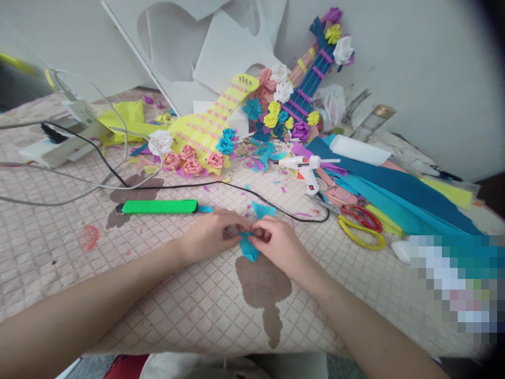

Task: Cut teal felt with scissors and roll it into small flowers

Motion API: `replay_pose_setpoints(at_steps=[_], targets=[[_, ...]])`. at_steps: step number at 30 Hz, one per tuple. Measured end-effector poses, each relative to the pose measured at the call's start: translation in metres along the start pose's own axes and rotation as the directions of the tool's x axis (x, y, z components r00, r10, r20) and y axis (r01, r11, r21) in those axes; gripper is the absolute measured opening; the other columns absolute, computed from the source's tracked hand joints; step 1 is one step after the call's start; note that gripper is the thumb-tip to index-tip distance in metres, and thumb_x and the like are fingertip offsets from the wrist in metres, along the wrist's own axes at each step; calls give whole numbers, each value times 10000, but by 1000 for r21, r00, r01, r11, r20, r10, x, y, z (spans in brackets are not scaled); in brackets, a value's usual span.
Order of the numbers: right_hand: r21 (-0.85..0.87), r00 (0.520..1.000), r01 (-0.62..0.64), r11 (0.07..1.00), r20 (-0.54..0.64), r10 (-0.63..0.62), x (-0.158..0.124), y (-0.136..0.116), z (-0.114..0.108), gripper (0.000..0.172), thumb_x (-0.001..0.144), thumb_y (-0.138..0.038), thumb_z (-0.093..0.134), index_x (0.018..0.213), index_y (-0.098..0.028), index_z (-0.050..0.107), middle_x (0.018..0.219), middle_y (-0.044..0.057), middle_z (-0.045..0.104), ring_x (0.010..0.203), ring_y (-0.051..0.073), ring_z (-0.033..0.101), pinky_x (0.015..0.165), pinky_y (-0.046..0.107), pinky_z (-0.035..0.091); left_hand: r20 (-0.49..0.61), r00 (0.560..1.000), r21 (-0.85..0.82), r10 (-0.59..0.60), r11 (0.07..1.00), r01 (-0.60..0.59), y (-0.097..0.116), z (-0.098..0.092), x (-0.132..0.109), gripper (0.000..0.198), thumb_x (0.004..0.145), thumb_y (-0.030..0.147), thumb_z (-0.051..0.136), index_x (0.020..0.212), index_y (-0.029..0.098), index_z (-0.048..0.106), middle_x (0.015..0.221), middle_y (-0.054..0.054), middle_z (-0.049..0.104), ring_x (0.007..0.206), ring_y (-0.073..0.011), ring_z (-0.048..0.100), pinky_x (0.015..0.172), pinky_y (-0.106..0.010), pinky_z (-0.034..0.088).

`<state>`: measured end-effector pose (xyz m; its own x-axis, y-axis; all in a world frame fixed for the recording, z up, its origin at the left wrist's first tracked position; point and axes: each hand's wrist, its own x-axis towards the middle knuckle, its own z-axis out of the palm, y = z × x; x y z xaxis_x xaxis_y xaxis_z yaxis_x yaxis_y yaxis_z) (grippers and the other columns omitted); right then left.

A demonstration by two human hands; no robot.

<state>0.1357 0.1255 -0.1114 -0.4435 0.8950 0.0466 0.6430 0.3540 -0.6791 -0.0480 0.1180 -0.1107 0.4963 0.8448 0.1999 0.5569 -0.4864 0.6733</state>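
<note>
Between my fingertips is a small folded piece of blue crepe paper (249,249), low over the patterned tablecloth (189,300). My left hand (215,231) pinches its left side, and my right hand (276,239) pinches the right side. Fingers partly hide the top of the fold. Just beyond my hands lies another blue paper scrap (263,209). A green-handled tool (160,207), which looks like a utility knife, rests left of them with a blue strip at its end. To the right are scissors (361,226) with red and yellow handles.
A white glue gun (305,167) lies beyond my right hand, its black cord (189,185) crossing the table. Behind are a yellow paper guitar (201,129) and a blue one (305,92) with paper flowers. A power strip (59,142) sits left; crepe sheets (394,179) lie right.
</note>
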Motion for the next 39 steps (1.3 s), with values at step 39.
replay_pose_setpoints(at_steps=[39], targets=[[-33,995,-56,998,84,59,0,3,-9,68,710,-146,580,659,-191,568,533,-47,526,493,86,464,489,210,335,-47,996,143,-71,987,77,9,12,2,69,743,158,562,692,158,608,659,2,575,605,-104,510,545,-215,397]])
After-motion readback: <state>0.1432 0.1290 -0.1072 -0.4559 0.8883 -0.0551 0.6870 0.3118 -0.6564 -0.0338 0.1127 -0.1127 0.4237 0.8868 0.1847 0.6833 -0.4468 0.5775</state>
